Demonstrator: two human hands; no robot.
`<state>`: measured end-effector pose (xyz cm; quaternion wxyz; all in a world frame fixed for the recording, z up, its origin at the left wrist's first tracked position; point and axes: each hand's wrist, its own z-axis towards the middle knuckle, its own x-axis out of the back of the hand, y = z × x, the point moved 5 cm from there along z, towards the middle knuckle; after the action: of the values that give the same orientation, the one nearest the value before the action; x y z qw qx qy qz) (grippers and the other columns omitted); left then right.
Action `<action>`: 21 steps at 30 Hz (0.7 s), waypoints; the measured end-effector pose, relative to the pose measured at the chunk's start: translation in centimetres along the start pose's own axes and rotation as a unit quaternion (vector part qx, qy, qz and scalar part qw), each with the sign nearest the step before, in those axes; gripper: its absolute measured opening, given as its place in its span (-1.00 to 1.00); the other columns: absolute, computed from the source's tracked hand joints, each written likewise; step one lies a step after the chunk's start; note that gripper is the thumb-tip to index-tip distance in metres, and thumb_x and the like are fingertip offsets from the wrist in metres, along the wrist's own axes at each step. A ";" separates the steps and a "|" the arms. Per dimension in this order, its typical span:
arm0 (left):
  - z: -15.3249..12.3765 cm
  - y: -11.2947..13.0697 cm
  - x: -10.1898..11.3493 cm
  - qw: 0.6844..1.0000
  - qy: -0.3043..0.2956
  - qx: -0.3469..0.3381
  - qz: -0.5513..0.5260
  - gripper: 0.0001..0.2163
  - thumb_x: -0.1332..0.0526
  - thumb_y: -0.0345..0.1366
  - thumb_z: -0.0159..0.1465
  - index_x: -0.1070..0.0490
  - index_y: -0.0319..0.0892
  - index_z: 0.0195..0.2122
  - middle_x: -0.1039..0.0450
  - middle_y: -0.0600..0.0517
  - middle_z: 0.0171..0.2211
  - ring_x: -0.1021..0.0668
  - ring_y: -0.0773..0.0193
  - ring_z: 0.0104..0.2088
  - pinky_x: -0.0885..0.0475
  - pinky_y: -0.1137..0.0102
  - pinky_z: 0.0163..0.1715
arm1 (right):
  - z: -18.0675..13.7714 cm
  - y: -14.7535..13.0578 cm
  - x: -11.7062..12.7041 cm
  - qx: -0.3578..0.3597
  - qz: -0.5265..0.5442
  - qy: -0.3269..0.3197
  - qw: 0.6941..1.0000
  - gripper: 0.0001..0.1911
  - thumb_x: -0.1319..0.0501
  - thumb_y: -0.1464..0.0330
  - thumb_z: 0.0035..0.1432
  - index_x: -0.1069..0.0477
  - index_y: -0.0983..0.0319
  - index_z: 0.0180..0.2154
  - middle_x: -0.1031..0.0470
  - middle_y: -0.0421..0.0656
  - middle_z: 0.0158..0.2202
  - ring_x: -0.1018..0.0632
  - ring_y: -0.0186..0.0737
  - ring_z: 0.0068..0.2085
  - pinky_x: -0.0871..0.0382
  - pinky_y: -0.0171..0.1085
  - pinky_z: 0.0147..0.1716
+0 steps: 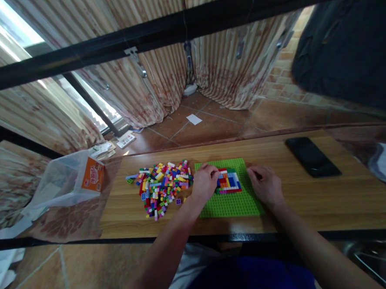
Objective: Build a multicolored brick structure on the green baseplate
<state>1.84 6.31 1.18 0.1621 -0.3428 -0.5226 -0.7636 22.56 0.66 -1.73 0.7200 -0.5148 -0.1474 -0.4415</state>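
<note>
A green studded baseplate (229, 208) lies flat on the wooden table. On it sits a rectangular build of coloured toy bricks (229, 182), with red, white, blue, yellow and orange parts. My left hand (204, 181) is over the build's left side, thumb and fingertips pinched together at its edge. Whatever sits between those fingertips is too small or hidden to make out. Along the baseplate's right edge rests my right hand (266, 186), its fingers curled closed. Its inside is hidden. Just left of my left hand spreads a pile of loose toy bricks (164, 183).
A black phone (312, 157) lies on the table (353, 195) to the right. Left of the table stands a clear plastic bin (62, 181) with an orange label. A dark metal bar (160, 33) crosses above, in front of curtains (166, 85).
</note>
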 end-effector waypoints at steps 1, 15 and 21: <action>0.0 -0.1 0.0 1.000 0.014 0.009 -0.007 -0.89 -0.21 -0.41 0.25 -0.48 -0.19 -0.42 -0.45 0.03 -0.39 -0.51 0.26 -0.26 -0.40 0.39 -0.16 | 0.0 0.0 0.0 0.001 0.000 0.000 1.000 -0.72 -0.07 0.22 0.25 -0.47 0.18 -0.38 -0.56 -0.08 -0.33 -0.51 -0.13 -0.26 -0.36 -0.13 -0.14; 0.4 -2.7 -2.2 0.969 0.005 0.172 -0.175 -0.86 -0.27 -0.39 0.15 -0.59 -0.21 -0.27 -0.60 0.02 -0.39 -0.56 0.29 -0.40 -0.47 0.40 -0.29 | -0.1 0.2 -0.1 0.021 -0.003 -0.001 1.000 -0.73 -0.07 0.23 0.25 -0.47 0.17 -0.37 -0.56 -0.08 -0.32 -0.52 -0.12 -0.26 -0.36 -0.12 -0.14; 0.6 -3.5 -2.9 0.955 0.013 0.202 -0.218 -0.86 -0.27 -0.38 0.13 -0.61 -0.21 -0.31 -0.62 0.00 -0.38 -0.58 0.28 -0.37 -0.47 0.41 -0.31 | -0.1 0.0 0.0 0.017 -0.007 0.004 1.000 -0.74 -0.08 0.25 0.24 -0.47 0.18 -0.39 -0.56 -0.08 -0.33 -0.52 -0.13 -0.27 -0.37 -0.13 -0.15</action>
<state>2.01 7.89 -3.07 0.0639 -0.1707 -0.7256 -0.6635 22.56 0.56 -1.79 0.7258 -0.5000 -0.1555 -0.4461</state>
